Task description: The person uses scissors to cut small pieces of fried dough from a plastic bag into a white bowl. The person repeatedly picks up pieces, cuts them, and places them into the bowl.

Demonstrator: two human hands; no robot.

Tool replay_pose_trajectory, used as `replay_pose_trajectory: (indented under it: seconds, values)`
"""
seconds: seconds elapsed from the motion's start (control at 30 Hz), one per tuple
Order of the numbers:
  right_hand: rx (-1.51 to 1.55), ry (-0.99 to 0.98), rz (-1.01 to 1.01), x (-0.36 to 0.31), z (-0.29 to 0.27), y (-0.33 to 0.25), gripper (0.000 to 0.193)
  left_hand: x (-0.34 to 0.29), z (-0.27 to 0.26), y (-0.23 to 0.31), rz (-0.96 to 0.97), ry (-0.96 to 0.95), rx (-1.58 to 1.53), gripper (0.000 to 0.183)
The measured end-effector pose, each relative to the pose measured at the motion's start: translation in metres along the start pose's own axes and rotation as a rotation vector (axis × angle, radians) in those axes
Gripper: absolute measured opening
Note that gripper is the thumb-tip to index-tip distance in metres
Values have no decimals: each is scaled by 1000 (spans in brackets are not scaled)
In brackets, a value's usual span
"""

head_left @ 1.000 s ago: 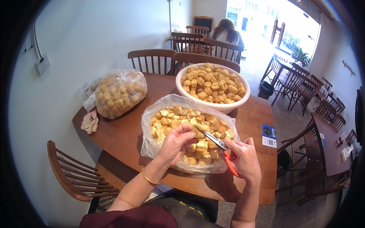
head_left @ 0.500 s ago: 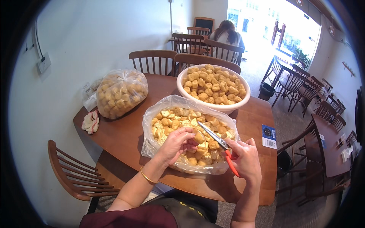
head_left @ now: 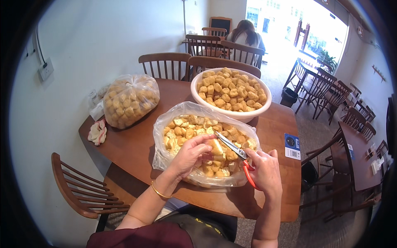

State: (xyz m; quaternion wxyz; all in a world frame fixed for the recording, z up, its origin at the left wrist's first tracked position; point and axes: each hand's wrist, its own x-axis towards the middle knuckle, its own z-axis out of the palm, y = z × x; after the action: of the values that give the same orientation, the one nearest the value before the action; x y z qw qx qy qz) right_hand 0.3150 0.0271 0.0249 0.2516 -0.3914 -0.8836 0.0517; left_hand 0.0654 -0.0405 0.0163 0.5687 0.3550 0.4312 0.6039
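Observation:
My left hand (head_left: 191, 156) pinches a golden fried tofu puff (head_left: 216, 147) between thumb and fingertips; a pale, spongy inner face shows on it. In my right hand (head_left: 265, 168) is a pair of scissors (head_left: 230, 145) with red handles. Its blades point up and left, just beside the puff, and look nearly closed. Both hands are over an open clear plastic bag (head_left: 160, 144), spread wide on the table. Inside it lie many tofu puff pieces (head_left: 191, 131), several with pale cut faces upward.
Behind the open bag stands a white basin (head_left: 269, 97) heaped with whole tofu puffs. A tied clear bag of puffs (head_left: 131, 102) sits at the left, near a crumpled cloth (head_left: 97, 132). Wooden chairs (head_left: 82, 190) surround the brown table (head_left: 273, 198). A person (head_left: 245, 35) sits farther back.
The puff in my left hand now shows a pale cut face where its brown skin was seen before. Both hands and the scissors have stayed nearly in place.

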Motion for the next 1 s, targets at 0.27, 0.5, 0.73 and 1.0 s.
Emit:
replay_pose_trajectory:
  seconds: [0.27, 0.5, 0.73, 1.0]
  values:
    - [56, 67, -109, -1, -3, -5, 60, 5, -6, -7, 310, 51, -125, 22]
    - [51, 70, -124, -1, 0, -7, 62, 3, 0, -20, 278, -9, -159, 26]
    - [60, 76, -124, -1, 0, -7, 62, 6, 7, -24, 282, -7, -140, 24]
    - [92, 54, -99, -2, -3, -9, 56, -1, 13, -15, 193, -4, -223, 23]
